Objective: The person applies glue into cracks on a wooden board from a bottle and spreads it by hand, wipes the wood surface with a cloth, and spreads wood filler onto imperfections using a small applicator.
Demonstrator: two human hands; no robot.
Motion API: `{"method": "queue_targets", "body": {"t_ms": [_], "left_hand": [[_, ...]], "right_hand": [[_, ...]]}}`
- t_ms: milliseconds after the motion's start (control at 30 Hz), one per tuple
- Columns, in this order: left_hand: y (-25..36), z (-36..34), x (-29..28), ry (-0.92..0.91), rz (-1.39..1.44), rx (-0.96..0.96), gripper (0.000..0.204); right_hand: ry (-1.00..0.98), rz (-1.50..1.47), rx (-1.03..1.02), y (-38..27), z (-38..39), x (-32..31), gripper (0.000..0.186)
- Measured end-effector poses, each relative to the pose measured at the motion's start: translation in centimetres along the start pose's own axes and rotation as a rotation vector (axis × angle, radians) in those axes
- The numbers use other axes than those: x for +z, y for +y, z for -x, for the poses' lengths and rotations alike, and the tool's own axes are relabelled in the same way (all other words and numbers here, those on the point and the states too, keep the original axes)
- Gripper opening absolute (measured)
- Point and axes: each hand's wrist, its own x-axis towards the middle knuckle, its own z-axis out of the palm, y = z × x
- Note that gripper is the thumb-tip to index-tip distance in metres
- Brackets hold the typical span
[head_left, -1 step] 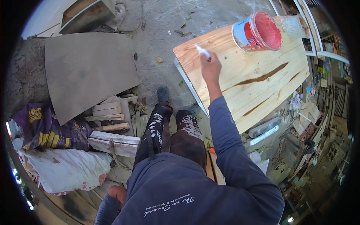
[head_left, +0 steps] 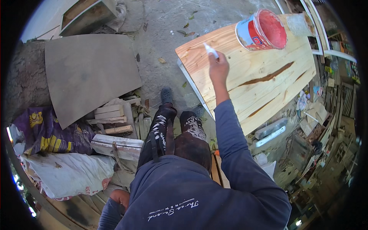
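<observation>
Got a small white nozzle bottle (head_left: 211,50) pinched in my right grip (head_left: 219,70), over the left end of the wooden panel (head_left: 239,74). Can't tell if the tip's touching. I'd go slow with light, even pressure and the nozzle low along the grain. Left grip (head_left: 122,197) is down by my hip, mostly hidden, so no clue what it's doing. The red-lined bucket (head_left: 251,33) and cloudy tub (head_left: 298,26) hog the far side, so mind your knuckles there.

The white bottle (head_left: 211,51) slants, its narrow tip ahead and left of the right grip (head_left: 219,68). Beneath the grip spreads the pale, dark-streaked board (head_left: 251,67).
</observation>
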Motion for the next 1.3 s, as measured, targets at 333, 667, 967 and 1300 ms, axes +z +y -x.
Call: {"method": "queue_targets", "body": {"t_ms": [333, 667, 967, 1300], "left_hand": [[10.0, -1.0, -12.5, 1.258, -0.944, -0.210, 0.029], [34.4, -13.0, -20.8, 1.323, -1.073, 0.626, 0.026], [50.0, -18.0, -25.4, 1.407, -1.149, 0.877, 0.029], [36.2, -19.0, -24.7, 1.680, -0.289, 0.929, 0.033]], "right_hand": [[0.444, -0.473, 0.539, 9.8, 7.3, -19.0, 0.029], [0.489, -0.272, 0.619, 14.9, 14.1, -22.1, 0.029], [0.147, -0.323, 0.599, 4.9, 19.6, -13.6, 0.027], [-0.052, 0.128, 0.048, 2.1, 16.8, -8.1, 0.023]]}}
